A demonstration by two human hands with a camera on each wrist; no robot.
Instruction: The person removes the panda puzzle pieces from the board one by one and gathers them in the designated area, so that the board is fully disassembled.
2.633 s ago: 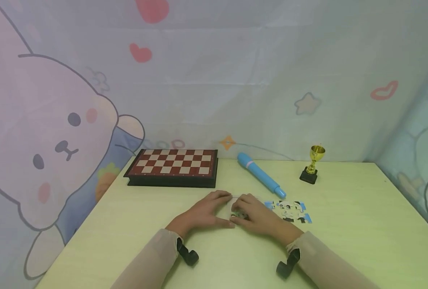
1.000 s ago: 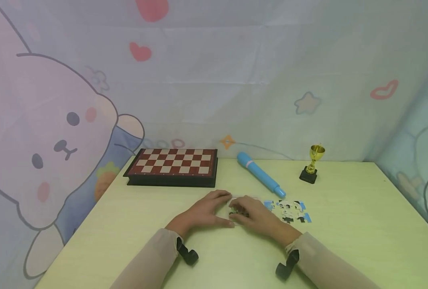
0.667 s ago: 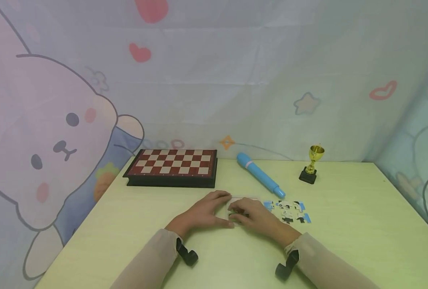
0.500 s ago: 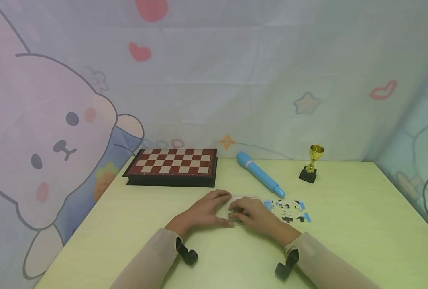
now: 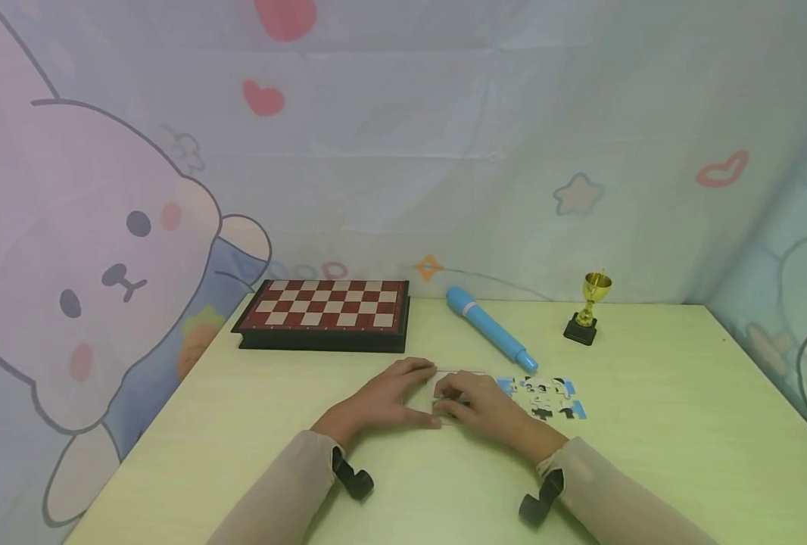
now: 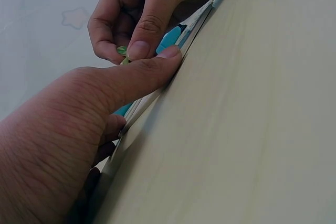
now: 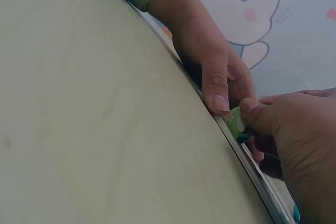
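Note:
My right hand [image 5: 481,405] pinches a small green puzzle piece [image 7: 233,122] between thumb and fingers. In the left wrist view only a bit of that piece [image 6: 122,50] shows beside the thumb. Beneath the fingers lies a thin, pale puzzle board [image 5: 449,370], mostly covered by the hands. My left hand [image 5: 383,397] rests at the board's left side, thumb along the near edge and fingers stretched toward the far edge. Right of my right hand, several blue, white and black puzzle pieces [image 5: 542,409] lie flat, close together, with a panda-like picture.
A red-and-white chessboard box [image 5: 331,306] stands behind my left hand. Behind my right hand lies a blue pen-shaped tube [image 5: 490,329]. A gold trophy cup [image 5: 589,303] on a black base stands at the back right. A printed cloth [image 5: 403,151] hangs behind the table.
The green piece lay more visible beneath my right hand; now the fingers bend more around it and hide most of it in the head view. My left hand stays in place.

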